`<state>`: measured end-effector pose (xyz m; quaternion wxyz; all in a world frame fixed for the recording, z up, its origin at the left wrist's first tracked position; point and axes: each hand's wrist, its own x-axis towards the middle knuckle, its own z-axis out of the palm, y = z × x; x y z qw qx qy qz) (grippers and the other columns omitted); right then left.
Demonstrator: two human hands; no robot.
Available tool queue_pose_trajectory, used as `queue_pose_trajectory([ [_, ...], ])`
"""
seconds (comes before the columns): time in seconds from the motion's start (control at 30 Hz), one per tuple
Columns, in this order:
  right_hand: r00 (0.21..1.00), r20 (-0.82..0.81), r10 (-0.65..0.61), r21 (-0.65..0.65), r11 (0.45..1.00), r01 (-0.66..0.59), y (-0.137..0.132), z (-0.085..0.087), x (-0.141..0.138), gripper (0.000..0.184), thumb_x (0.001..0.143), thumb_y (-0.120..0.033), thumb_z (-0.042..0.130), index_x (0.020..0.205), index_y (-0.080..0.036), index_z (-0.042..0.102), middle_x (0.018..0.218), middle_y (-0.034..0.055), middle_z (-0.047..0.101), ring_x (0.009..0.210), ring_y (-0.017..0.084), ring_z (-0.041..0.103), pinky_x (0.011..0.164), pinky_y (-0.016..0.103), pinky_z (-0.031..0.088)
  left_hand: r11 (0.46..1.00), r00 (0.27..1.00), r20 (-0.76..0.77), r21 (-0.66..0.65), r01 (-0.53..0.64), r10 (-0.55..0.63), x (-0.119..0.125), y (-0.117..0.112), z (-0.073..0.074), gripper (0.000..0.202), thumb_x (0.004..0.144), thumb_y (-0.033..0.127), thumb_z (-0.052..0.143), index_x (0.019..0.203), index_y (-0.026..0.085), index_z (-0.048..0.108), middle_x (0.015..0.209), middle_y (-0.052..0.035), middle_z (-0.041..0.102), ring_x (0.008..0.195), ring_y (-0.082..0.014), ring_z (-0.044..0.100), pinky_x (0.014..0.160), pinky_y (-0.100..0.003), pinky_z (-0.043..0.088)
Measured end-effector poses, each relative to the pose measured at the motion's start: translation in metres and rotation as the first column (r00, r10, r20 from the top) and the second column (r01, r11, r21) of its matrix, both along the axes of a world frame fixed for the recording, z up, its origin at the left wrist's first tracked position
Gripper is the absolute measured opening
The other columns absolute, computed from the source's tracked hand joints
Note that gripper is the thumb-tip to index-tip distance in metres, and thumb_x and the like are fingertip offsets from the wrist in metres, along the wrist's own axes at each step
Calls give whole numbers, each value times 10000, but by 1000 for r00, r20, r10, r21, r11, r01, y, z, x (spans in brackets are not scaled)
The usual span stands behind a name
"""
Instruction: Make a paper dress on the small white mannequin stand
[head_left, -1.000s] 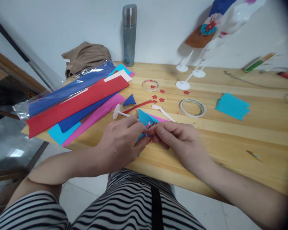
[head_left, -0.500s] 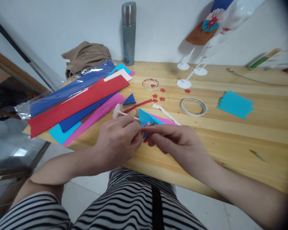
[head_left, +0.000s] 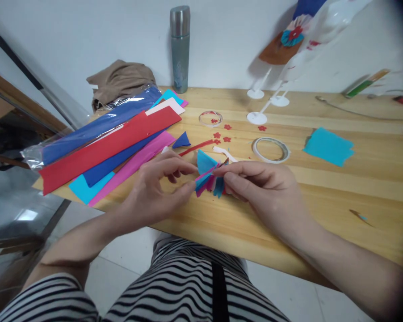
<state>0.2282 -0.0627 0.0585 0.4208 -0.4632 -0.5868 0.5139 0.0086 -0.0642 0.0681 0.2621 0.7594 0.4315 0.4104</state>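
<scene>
My right hand [head_left: 262, 190] pinches a small folded paper piece [head_left: 208, 176] of cyan, pink and red layers, held just above the wooden table [head_left: 322, 192]. My left hand [head_left: 154, 190] is at the piece's left side, thumb and forefinger touching its pink edge, the other fingers loosely curled. A white plastic stem [head_left: 225, 153] and a red paper strip [head_left: 196, 147] lie on the table just behind the hands.
Long coloured paper sheets [head_left: 104, 143] in a clear bag lie at the left. A tape roll [head_left: 271, 149], a clear ring [head_left: 210, 118], red paper flowers [head_left: 221, 136], a cyan sheet [head_left: 328, 146], a metal flask [head_left: 179, 47] and white stands [head_left: 257, 117] are farther back.
Both hands have lifted the folded paper piece off the table. The left hand's grip has loosened to a fingertip touch, and the piece's cyan and pink layers now fan out between the hands.
</scene>
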Motion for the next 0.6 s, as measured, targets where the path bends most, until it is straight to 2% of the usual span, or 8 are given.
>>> queue_pose_trajectory([
  [0.1,999,-18,37,-18,999,-37,-2,4,-3,92,839,-306,706,787,-252,760,643,-4,670,584,146,595,521,282,471,965,985,-172,261,12,34,7,-4,-4,127,877,201,707,992,182,758,949,-79,751,864,-183,686,776,-340,592],
  [0.17,999,-30,44,-15,999,-45,-3,7,-5,105,830,-291,704,740,-252,741,598,-19,621,598,149,605,541,283,491,941,964,-261,337,45,47,12,-4,-6,87,917,198,674,956,183,751,930,-77,759,880,-191,689,829,-371,596],
  [0.33,997,-37,70,-18,997,-71,-7,8,-7,140,809,-285,711,674,-248,722,565,-23,594,563,138,582,522,273,488,897,925,-358,439,46,127,19,-4,-9,156,952,162,624,832,185,720,844,-62,759,812,-178,655,742,-333,587],
  [0.47,996,1,92,0,996,-92,-8,7,-6,121,824,-283,683,742,-245,763,596,-13,642,535,130,567,506,272,478,827,901,-380,560,44,209,23,-7,-8,217,933,109,625,733,178,672,742,-48,721,717,-167,589,684,-307,560],
  [0.6,995,40,93,16,995,-94,-9,7,-6,147,820,-271,657,819,-234,799,626,-10,669,576,136,601,541,273,503,764,854,-447,638,97,265,22,-6,-6,279,911,72,625,658,188,606,665,-29,640,678,-162,508,631,-276,501],
])
